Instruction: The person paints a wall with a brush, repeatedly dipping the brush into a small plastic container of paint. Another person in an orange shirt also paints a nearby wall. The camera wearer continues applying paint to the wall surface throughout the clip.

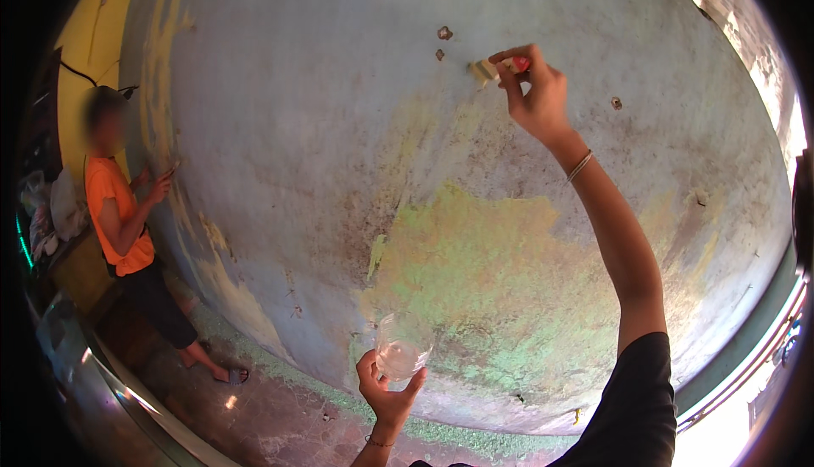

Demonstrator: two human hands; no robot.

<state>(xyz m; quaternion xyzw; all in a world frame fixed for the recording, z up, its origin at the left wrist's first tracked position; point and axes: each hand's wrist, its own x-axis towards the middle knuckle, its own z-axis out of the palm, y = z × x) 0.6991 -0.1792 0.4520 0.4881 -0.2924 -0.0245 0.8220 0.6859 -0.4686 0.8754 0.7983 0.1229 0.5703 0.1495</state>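
Observation:
My right hand [539, 88], raised high, grips a flat paintbrush [507, 67] with a red part on its handle. The brush's bristles point left and meet the worn blue-grey wall [305, 104], or come very near it. Lower down, my left hand [389, 390] holds a clear plastic cup [404, 347] from below, its mouth tilted up. Some pale or clear liquid seems to lie in the cup's bottom. Around the middle of the wall, a large patch of peeled paint [470, 263] shows yellow and green.
At the left a person in an orange shirt [121, 212] faces the wall, holding a small thin object. Plastic bags [63, 203] sit behind them. Holes [444, 33] pit the wall, and a nail [701, 202] juts out at the right. Paint flakes litter the concrete floor [292, 429].

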